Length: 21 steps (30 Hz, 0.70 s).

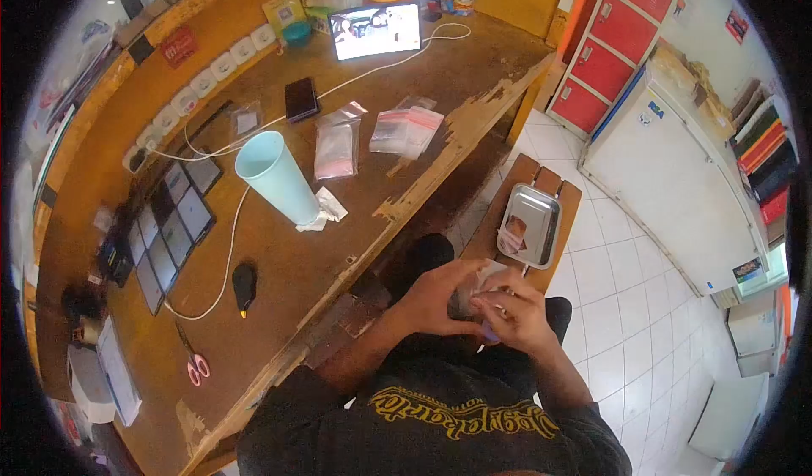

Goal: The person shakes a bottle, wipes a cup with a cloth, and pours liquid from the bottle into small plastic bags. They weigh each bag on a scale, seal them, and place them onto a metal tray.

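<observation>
In front of my lap, both hands come together around a small clear plastic bag (465, 298). My left hand (436, 298) curves around its left side, thumb below and fingers above. With its fingertips pinched, my right hand (518, 309) grips the bag from the right and covers part of it. A bit of purple shows beneath the right fingers. Just beyond the hands, a shiny metal tray (551, 231) rests on a wooden bench (568, 195). A small packet with brownish contents (512, 235) lies inside the tray.
On the wooden table (279, 307) stand a light-blue cup (277, 176) and a lit screen (376, 32). Stacks of clear zip bags (338, 142), a dark phone (301, 100), scissors (196, 366), a black yellow-tipped tool (244, 286) and white cables lie there too.
</observation>
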{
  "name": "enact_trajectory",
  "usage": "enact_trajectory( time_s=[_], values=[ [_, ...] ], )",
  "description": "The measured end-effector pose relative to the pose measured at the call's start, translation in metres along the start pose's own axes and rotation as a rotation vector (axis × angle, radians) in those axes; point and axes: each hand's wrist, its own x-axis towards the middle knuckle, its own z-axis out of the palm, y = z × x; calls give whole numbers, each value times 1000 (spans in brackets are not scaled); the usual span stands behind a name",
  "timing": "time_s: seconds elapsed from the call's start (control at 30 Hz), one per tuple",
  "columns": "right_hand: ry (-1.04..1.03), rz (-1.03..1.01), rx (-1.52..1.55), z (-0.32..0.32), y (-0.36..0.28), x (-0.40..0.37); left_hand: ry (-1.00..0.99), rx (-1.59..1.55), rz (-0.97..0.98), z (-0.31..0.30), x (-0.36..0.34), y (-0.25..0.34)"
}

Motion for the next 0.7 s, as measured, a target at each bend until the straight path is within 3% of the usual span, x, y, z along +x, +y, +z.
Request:
enact_trajectory(
  time_s=[0.03, 0.1, 0.2, 0.23, 0.3, 0.33, 0.37, 0.43, 0.5, 0.57, 0.7],
  values=[
    [2, -1, -2, -3, -2, 1, -1, 0, 3, 2, -5, -10],
    [41, 86, 73, -13, -12, 2, -98, -781, -476, 7, -28, -48],
    [15, 121, 62, -24, -13, -3, -148, -929, -421, -3, -37, -68],
    [18, 123, 59, -27, -12, -4, -153, -930, -420, -4, -32, -64],
    [17, 164, -37, -30, -10, -6, 247, -513, -486, -9, -21, -47],
    [19, 164, -39, -30, -11, -6, 179, -87, -422, -15, -17, -35],
    [-13, 197, -39, -28, -12, -6, 174, -88, -419, -17, -6, -14],
    [-48, 244, -35, -20, -15, -9, 9, 274, 22, -10, 12, 23],
    [-6, 219, -1, -11, -12, -13, -86, 247, -12, 8, -4, 0],
    [106, 219, -54, -15, -14, -21, -138, -298, -398, 21, -11, -17],
    [367, 224, -130, -21, 27, -112, -64, -664, -463, 18, -25, -32]
  ],
)
